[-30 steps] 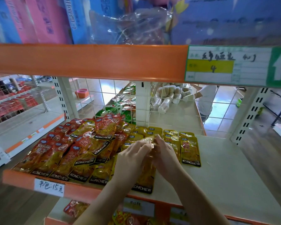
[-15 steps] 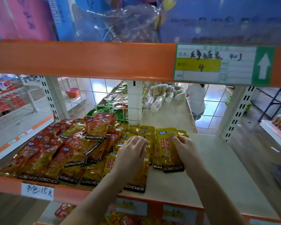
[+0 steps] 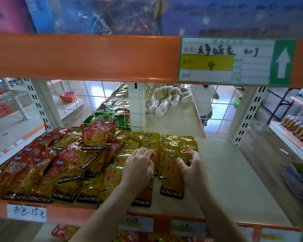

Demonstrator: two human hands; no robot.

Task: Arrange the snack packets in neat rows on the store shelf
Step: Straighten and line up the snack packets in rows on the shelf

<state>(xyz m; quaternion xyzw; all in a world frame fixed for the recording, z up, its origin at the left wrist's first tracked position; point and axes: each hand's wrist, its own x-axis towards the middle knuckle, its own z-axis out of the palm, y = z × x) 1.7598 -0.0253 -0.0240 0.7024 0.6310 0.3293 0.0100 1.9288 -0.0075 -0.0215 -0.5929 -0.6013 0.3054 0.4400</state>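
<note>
Item: flat yellow foil snack packet (image 3: 171, 179), lying at the right end of the yellow rows on the beige store shelf (image 3: 234, 172). We pinch its upper right edge with our right hand (image 3: 191, 165); our left hand (image 3: 138, 165) presses flat, unclasped, on neighbouring yellow packets (image 3: 112, 179). We judge it light, limp, slick; best held by the sealed edges.

Bright daylight glares off the far floor (image 3: 98, 91); edges bowed, blurred.
</note>
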